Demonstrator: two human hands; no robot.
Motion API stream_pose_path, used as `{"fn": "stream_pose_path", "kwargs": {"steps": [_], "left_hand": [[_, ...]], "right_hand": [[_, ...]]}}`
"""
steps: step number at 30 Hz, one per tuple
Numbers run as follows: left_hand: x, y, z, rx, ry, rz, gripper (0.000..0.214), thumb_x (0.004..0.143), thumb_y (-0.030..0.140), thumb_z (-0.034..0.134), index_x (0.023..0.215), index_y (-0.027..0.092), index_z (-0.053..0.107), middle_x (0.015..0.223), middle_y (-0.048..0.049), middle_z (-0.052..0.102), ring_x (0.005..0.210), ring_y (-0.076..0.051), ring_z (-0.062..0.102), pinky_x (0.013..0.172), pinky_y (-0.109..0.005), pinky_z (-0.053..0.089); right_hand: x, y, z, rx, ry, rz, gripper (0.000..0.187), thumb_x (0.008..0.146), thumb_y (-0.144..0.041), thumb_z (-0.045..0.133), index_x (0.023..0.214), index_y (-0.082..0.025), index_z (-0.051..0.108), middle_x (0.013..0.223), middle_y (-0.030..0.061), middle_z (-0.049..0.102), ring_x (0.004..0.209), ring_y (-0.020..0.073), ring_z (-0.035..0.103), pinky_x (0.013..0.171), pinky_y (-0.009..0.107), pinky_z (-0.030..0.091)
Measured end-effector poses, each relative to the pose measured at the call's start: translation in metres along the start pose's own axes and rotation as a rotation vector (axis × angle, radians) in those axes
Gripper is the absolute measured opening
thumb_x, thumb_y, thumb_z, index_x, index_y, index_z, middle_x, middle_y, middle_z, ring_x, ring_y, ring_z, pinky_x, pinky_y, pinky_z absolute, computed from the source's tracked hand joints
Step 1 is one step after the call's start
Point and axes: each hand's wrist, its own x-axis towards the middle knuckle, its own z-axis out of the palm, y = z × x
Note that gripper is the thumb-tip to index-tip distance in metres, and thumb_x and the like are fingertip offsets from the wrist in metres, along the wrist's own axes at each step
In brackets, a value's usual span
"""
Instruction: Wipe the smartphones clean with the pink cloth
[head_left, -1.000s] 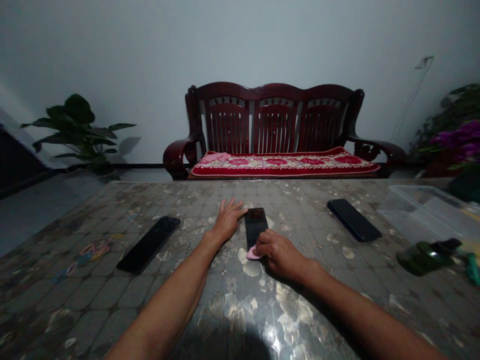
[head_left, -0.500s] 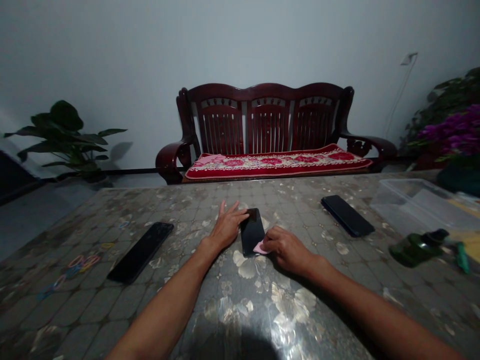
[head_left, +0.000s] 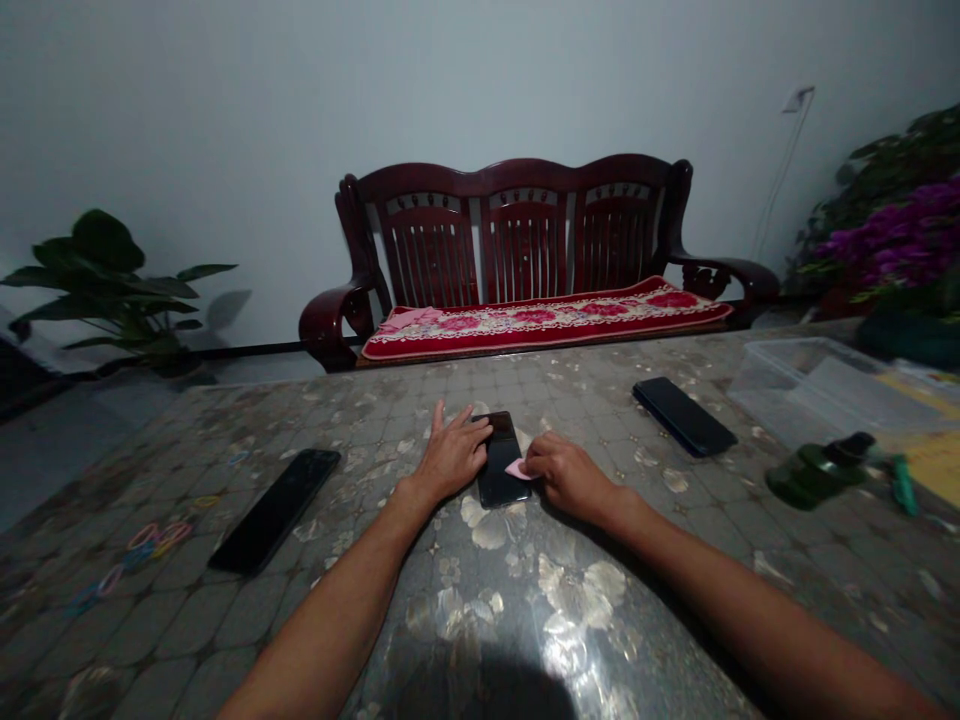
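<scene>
A dark phone (head_left: 501,462) lies flat on the patterned table (head_left: 480,600) in front of me. My left hand (head_left: 450,455) rests on its left edge with fingers stretched out flat, pressing it down. My right hand (head_left: 566,475) is closed in a pinch on a small pink cloth (head_left: 517,469) that lies against the phone's right side. Two more dark phones lie on the table, one at the left (head_left: 274,509) and one at the right (head_left: 683,415).
A dark green bottle (head_left: 817,472) lies on its side at the right, beside a clear plastic box (head_left: 825,390). Coloured rubber bands (head_left: 142,545) are scattered at the far left. A wooden bench (head_left: 525,250) and potted plants stand beyond the table.
My right hand has slid the pink cloth from the phone's near end up along its right side. The left hand stays on the phone. The view has shifted slightly.
</scene>
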Motion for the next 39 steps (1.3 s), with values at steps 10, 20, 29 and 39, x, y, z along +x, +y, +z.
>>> {"fn": "stream_pose_path", "kwargs": {"steps": [10,20,29,39], "left_hand": [[-0.001,0.002,-0.001,0.005,-0.026,-0.058,0.037,0.092,0.020,0.056,0.126,0.027,0.070,0.139,-0.0057,0.065,0.143,-0.036,0.045,0.122,-0.070,-0.005],[-0.001,0.013,-0.001,0.058,0.024,-0.110,0.034,0.092,0.019,0.054,0.118,0.026,0.074,0.131,-0.0077,0.070,0.136,-0.037,0.052,0.122,-0.069,-0.003],[0.003,0.016,-0.025,0.196,-0.089,-0.120,0.029,0.091,0.019,0.053,0.103,0.020,0.079,0.114,-0.0136,0.077,0.123,-0.037,0.063,0.122,-0.067,0.000],[0.027,-0.038,-0.048,-0.034,-0.594,0.250,0.110,0.065,0.070,0.081,0.157,0.029,0.037,0.166,-0.0146,0.028,0.155,-0.042,0.008,0.121,-0.064,0.007]], "right_hand": [[-0.006,-0.014,0.004,-0.061,0.026,0.018,0.026,0.091,-0.005,0.056,0.098,-0.018,0.077,0.089,0.0089,0.066,0.090,0.0217,0.055,0.079,0.031,0.041],[-0.011,-0.017,-0.005,-0.067,-0.012,-0.056,0.031,0.083,-0.003,0.057,0.103,-0.017,0.077,0.094,0.0097,0.069,0.090,0.0227,0.056,0.079,0.032,0.042],[-0.005,-0.008,0.000,0.117,0.021,-0.051,0.029,0.085,-0.001,0.056,0.099,-0.016,0.077,0.096,0.0088,0.068,0.094,0.0202,0.059,0.083,0.029,0.046],[0.004,0.016,0.007,0.152,0.062,-0.022,0.034,0.088,-0.001,0.055,0.106,-0.018,0.078,0.095,0.0086,0.069,0.092,0.0201,0.061,0.084,0.029,0.046]]}}
